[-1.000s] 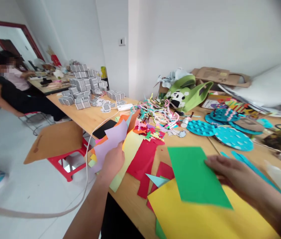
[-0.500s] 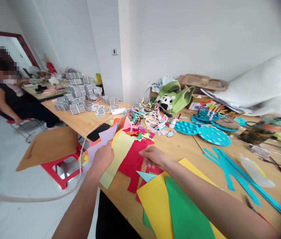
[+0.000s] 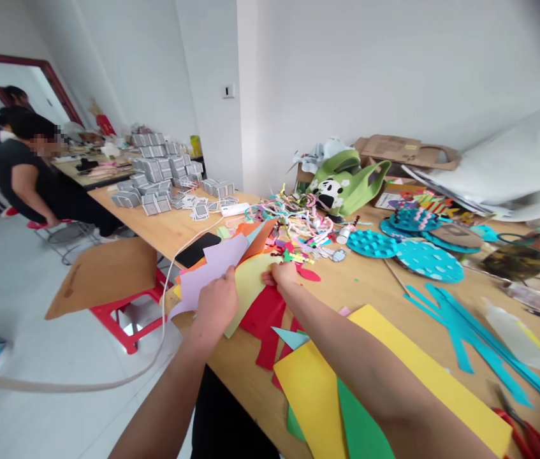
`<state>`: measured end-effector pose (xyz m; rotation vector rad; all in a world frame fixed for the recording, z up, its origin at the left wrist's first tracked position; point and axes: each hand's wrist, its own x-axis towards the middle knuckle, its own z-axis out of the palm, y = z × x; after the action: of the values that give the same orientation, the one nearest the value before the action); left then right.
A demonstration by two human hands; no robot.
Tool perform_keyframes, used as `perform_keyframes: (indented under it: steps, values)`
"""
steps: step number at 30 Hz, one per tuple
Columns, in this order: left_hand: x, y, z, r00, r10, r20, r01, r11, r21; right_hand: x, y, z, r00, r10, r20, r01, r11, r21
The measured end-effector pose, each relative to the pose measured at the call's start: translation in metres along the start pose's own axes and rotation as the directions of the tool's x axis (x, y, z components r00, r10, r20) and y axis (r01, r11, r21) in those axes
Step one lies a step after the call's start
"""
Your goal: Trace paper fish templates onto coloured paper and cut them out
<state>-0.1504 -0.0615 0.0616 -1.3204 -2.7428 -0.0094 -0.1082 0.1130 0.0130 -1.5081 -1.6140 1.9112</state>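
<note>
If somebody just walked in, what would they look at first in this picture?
Probably the big bright yellow sheet at the front of the table, partly hidden by the right forearm. Next might be the green bag with a panda face, near the wall, and the spotted blue disc to its right. Then the left hand on purple paper at the table's left edge.

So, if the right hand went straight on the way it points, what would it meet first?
The right hand would probably meet the pale yellow paper first, just ahead of it; depth is unclear, so they may be touching.
</note>
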Motion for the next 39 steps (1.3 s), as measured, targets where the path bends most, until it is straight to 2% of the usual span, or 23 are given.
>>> perform_keyframes:
  steps: [4, 7, 9, 11, 13, 14, 15, 17, 19, 20, 21, 24, 26, 28, 31, 34, 37, 39]
  values:
    - [-0.003, 0.013, 0.007, 0.997, 0.076, 0.003, -0.076, 0.997, -0.007, -0.012, -0.003, -0.012, 0.999, -0.032, 0.003, 0.032, 0.999, -0.006]
    - [-0.01, 0.02, 0.016, 0.991, 0.131, 0.002, -0.131, 0.991, -0.009, -0.037, -0.005, -0.022, 0.998, -0.06, 0.034, 0.06, 0.998, -0.01]
    - [-0.015, 0.02, 0.022, 0.985, 0.171, 0.03, -0.171, 0.985, -0.012, -0.061, -0.006, -0.043, 0.994, -0.095, 0.049, 0.096, 0.995, -0.012]
    - [-0.018, 0.018, 0.026, 0.974, 0.217, 0.065, -0.217, 0.976, -0.017, -0.09, -0.007, -0.078, 0.989, -0.141, 0.043, 0.142, 0.99, -0.017]
    - [-0.02, 0.017, 0.028, 0.972, 0.229, 0.045, -0.229, 0.973, -0.021, -0.123, -0.002, -0.125, 0.978, -0.209, -0.016, 0.209, 0.977, -0.033]
    - [-0.021, 0.019, 0.027, 0.97, 0.242, 0.011, -0.241, 0.97, -0.034, -0.141, 0.004, -0.151, 0.939, -0.337, -0.061, 0.331, 0.939, -0.093]
    - [-0.022, 0.023, 0.025, 0.965, 0.263, -0.017, -0.264, 0.963, -0.061, -0.159, 0.013, -0.175, 0.9, -0.419, -0.121, 0.397, 0.901, -0.173]
    - [-0.025, 0.036, 0.019, 0.939, 0.34, -0.038, -0.342, 0.925, -0.164, -0.191, 0.04, -0.214, 0.859, -0.482, -0.173, 0.405, 0.845, -0.348]
    - [-0.031, 0.054, 0.012, 0.892, 0.452, -0.006, -0.434, 0.851, -0.295, -0.217, 0.078, -0.235, 0.847, -0.507, -0.157, 0.364, 0.77, -0.524]
    - [-0.035, 0.064, 0.01, 0.858, 0.514, 0.012, -0.481, 0.81, -0.334, -0.226, 0.1, -0.239, 0.837, -0.527, -0.148, 0.337, 0.708, -0.621]
    - [-0.04, 0.073, 0.008, 0.82, 0.571, 0.037, -0.525, 0.776, -0.348, -0.233, 0.122, -0.239, 0.806, -0.575, -0.142, 0.329, 0.634, -0.7]
    - [-0.056, 0.096, 0.009, 0.724, 0.679, 0.117, -0.612, 0.712, -0.345, -0.239, 0.183, -0.224, 0.712, -0.702, -0.009, 0.348, 0.363, -0.864]
    - [-0.065, 0.104, 0.014, 0.672, 0.718, 0.18, -0.635, 0.684, -0.358, -0.237, 0.213, -0.211, 0.647, -0.761, -0.049, 0.267, 0.286, -0.92]
    - [-0.07, 0.106, 0.018, 0.633, 0.736, 0.239, -0.642, 0.672, -0.369, -0.234, 0.231, -0.198, 0.622, -0.779, -0.074, 0.217, 0.263, -0.94]
    - [-0.069, 0.102, 0.025, 0.616, 0.74, 0.27, -0.643, 0.67, -0.37, -0.236, 0.24, -0.184, 0.63, -0.775, -0.05, 0.235, 0.251, -0.939]
    - [-0.061, 0.094, 0.029, 0.609, 0.754, 0.247, -0.649, 0.653, -0.39, -0.242, 0.229, -0.184, 0.643, -0.766, -0.009, 0.29, 0.254, -0.923]
    - [-0.053, 0.09, 0.032, 0.616, 0.749, 0.245, -0.644, 0.657, -0.391, -0.246, 0.206, -0.209, 0.623, -0.781, -0.043, 0.294, 0.285, -0.912]
    - [-0.05, 0.088, 0.032, 0.626, 0.736, 0.258, -0.638, 0.673, -0.374, -0.243, 0.192, -0.235, 0.611, -0.776, -0.156, 0.165, 0.318, -0.934]
